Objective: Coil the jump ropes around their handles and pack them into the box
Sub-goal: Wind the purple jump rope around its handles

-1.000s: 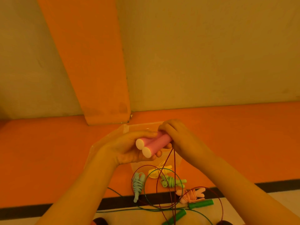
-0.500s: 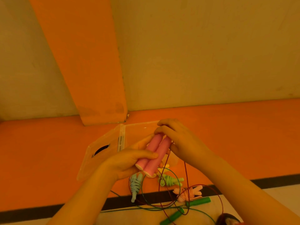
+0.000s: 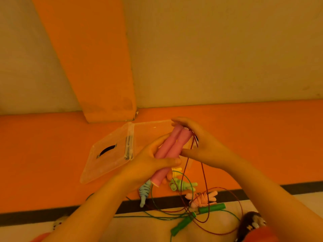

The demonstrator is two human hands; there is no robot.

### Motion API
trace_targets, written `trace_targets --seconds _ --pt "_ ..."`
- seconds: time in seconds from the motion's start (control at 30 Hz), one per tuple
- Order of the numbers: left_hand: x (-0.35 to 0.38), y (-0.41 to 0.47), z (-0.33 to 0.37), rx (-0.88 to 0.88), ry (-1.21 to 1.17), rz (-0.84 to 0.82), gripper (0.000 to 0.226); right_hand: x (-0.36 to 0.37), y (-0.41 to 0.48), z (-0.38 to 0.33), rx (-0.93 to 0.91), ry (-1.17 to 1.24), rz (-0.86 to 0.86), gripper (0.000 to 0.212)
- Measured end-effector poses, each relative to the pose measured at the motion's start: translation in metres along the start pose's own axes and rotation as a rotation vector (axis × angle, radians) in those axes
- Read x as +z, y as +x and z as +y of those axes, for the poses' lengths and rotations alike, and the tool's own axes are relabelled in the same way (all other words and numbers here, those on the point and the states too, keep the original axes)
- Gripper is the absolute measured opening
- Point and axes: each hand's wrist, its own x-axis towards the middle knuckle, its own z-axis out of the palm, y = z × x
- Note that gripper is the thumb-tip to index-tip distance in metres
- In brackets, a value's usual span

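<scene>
Two pink handles (image 3: 172,148) lie side by side, and my left hand (image 3: 148,163) grips them near their lower end. My right hand (image 3: 202,144) curls over their far end and holds the thin dark red rope (image 3: 203,173), which hangs down in loose loops. Behind the handles stands a clear plastic box (image 3: 153,130) with its lid (image 3: 108,154) folded open to the left. Below my hands lie coiled ropes: a blue one (image 3: 144,192), a yellow one (image 3: 176,172), a light green one (image 3: 181,185) and a pink one (image 3: 202,198).
An uncoiled rope with green handles (image 3: 210,208) sprawls on the pale floor, tangled with the red loops. A dark furry thing (image 3: 250,222) sits at the lower right. An orange mat with a black edge strip (image 3: 279,189) runs to the wall and an orange pillar (image 3: 97,67).
The pink handles have tilted from lying crosswise to pointing away from me. My right hand moved to their far end with the red rope. The open lid has come into view.
</scene>
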Motion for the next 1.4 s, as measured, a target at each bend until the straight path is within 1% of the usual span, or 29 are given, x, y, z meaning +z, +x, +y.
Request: trace_targets --seconds 0.07,0.1,0.2,0.33,0.43,0.5,0.63,0.73,0.8,0.87,0.97,1.1,1.2,1.27,1.33,1.4 --pt "-0.001 -0.003 0.003 -0.004 0.002 -0.020 0.072 -0.007 0.000 -0.005 0.079 0.142 -0.041 0.074" --pt "-0.002 -0.004 0.004 -0.001 0.001 -0.032 0.074 -0.011 0.001 -0.009 0.106 0.224 -0.057 0.072" --pt "-0.003 -0.008 0.007 0.018 -0.029 -0.048 0.074 -0.019 0.005 -0.018 0.122 0.413 -0.051 0.058" --pt "0.000 -0.013 0.010 0.083 -0.117 -0.028 0.060 -0.021 0.003 -0.018 0.133 0.418 0.015 0.041" --pt "0.002 -0.016 0.008 0.107 -0.146 0.041 0.047 -0.012 0.002 -0.018 0.171 0.363 0.061 0.036" --pt "0.003 -0.020 0.008 0.085 -0.144 0.054 0.043 -0.001 0.001 -0.021 0.203 0.447 0.093 0.032" --pt "0.003 -0.021 0.005 0.033 -0.102 -0.021 0.036 0.016 0.001 -0.024 0.241 0.652 0.092 0.037" --pt "0.001 -0.016 -0.002 -0.011 -0.102 -0.012 0.041 0.017 0.003 -0.021 0.241 0.699 0.104 0.030" --pt "0.000 -0.012 -0.006 -0.026 -0.118 0.008 0.040 0.016 0.004 -0.018 0.238 0.723 0.143 0.026" --pt "0.001 -0.008 -0.008 -0.047 -0.147 -0.006 0.038 0.015 0.005 -0.016 0.255 0.731 0.186 0.026" --pt "0.003 -0.004 -0.009 -0.053 -0.164 -0.033 0.037 0.013 0.006 -0.013 0.279 0.697 0.224 0.032" --pt "0.007 -0.006 -0.013 -0.055 -0.233 -0.078 0.043 0.014 0.007 -0.009 0.265 0.676 0.174 0.041" --pt "0.007 -0.007 -0.013 -0.037 -0.303 -0.105 0.033 0.019 0.007 -0.005 0.264 0.592 0.204 0.043" --pt "0.006 -0.006 -0.011 -0.009 -0.349 -0.115 0.030 0.024 0.006 -0.006 0.308 0.602 0.217 0.050" --pt "0.004 -0.005 -0.007 0.027 -0.385 -0.071 0.027 0.029 0.005 -0.006 0.372 0.685 0.212 0.057" --pt "0.000 -0.003 -0.002 0.078 -0.414 0.021 0.030 0.036 0.002 -0.004 0.415 0.662 0.166 0.057"
